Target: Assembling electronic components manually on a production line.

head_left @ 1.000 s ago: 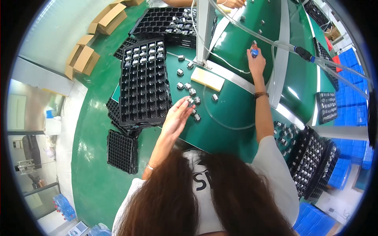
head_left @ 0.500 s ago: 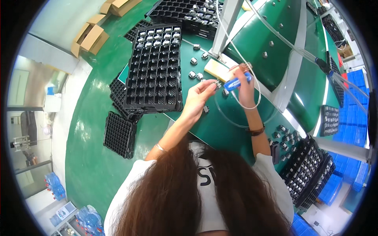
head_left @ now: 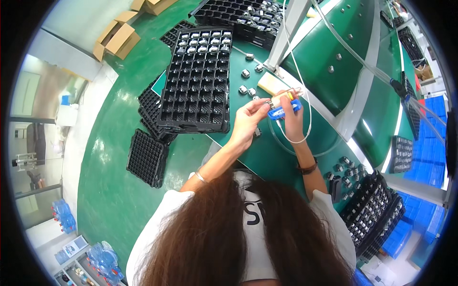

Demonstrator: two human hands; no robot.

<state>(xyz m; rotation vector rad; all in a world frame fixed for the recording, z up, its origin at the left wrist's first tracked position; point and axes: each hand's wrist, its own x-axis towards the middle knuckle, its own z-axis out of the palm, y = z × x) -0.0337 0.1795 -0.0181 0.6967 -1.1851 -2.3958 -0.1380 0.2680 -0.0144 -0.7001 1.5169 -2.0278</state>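
Over the green bench, my left hand (head_left: 246, 125) pinches a small metal part (head_left: 268, 102) between thumb and fingertips. My right hand (head_left: 293, 123) is wrapped round a blue air gun (head_left: 277, 113), with a thin clear hose (head_left: 292, 141) looping from its lower end. The gun's front touches or nearly touches the metal part; my fingers hide the exact contact. Several loose metal parts (head_left: 245, 74) lie just beyond my left hand. A pale yellow block (head_left: 271, 83) rests behind my right hand.
A black compartment tray (head_left: 195, 95), its far rows filled with metal parts, stands left of my hands. More filled trays (head_left: 374, 205) are stacked at the right. A metal post (head_left: 287, 35) rises behind the bench beside a green conveyor belt (head_left: 329, 62). Cardboard boxes (head_left: 119, 38) stand far left.
My two hands have come together, bringing the air gun up to the metal part. The gun has turned in my right hand. The whole view has shifted slightly.
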